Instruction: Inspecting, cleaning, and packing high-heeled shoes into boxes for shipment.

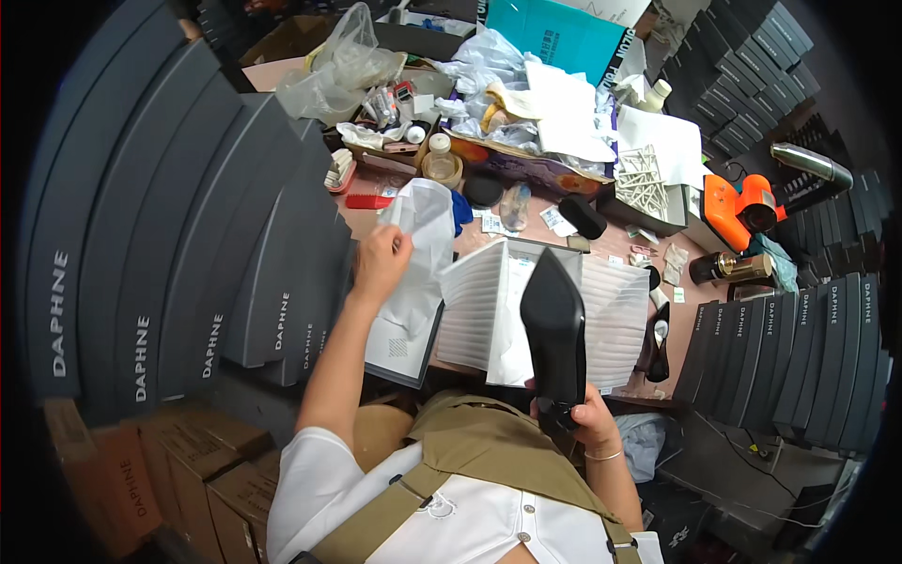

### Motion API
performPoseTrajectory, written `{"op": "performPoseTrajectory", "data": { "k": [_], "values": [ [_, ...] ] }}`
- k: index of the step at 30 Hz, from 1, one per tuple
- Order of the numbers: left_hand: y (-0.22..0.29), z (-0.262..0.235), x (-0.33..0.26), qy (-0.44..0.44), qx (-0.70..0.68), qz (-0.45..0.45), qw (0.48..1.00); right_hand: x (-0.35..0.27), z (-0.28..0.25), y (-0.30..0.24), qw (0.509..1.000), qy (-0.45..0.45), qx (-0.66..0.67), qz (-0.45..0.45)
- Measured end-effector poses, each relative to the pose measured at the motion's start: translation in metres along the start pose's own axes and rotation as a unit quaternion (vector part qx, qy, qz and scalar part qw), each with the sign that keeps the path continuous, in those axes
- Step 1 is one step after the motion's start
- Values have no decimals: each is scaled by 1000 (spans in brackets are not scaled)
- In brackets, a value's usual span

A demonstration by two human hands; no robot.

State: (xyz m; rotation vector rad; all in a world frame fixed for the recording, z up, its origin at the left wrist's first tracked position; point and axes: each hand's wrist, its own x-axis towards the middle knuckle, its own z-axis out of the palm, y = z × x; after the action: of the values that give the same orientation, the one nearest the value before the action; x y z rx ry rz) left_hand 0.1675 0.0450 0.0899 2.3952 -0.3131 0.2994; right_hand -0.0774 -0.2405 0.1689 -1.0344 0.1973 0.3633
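My right hand [596, 421] grips a black pointed-toe shoe [552, 324] at its heel end, toe up and away from me. In my closed left hand [381, 265] is a pinch of thin white sheet material [427, 235], a bag or a wrap; which one I cannot tell. It hangs over a grey box lid [399, 350] that lies white side up. Between my hands, an open shoe box [526, 252] has white ribbed wrapping sheets [470, 305] spread out over both sides. The shoe covers part of the box.
Tall stacks of dark shoe boxes [178, 216] hem in the left, with more boxes [789, 352] at right. Along the back stand a carton of crumpled paper [526, 155], a tray of white sticks [641, 177] and an orange tool with a silver barrel [747, 209]. Another black shoe [658, 343] lies right.
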Motion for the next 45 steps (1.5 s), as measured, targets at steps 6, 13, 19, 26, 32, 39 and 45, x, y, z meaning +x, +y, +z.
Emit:
{"op": "performPoseTrajectory", "data": {
  "k": [6,13,19,26,32,39,45],
  "values": [
    [71,-39,-142,101,-86,94,987,28,19,-18,973,-175,-52,141],
    [47,-27,-302,259,0,-175,950,38,30,83,943,-247,-182,126],
    [54,-49,-287,36,-96,-85,991,3,4,130,930,-221,43,291],
    [113,-65,-257,10,-131,-43,990,-21,-23,135,906,-190,197,323],
    [150,-73,-249,-14,-171,-18,985,-32,-21,120,916,-287,181,215],
    [196,-75,-243,62,-144,254,954,-56,67,59,957,-47,264,111],
    [177,-56,-202,42,-219,282,933,31,34,78,963,-24,-187,-192]
  ]
}}
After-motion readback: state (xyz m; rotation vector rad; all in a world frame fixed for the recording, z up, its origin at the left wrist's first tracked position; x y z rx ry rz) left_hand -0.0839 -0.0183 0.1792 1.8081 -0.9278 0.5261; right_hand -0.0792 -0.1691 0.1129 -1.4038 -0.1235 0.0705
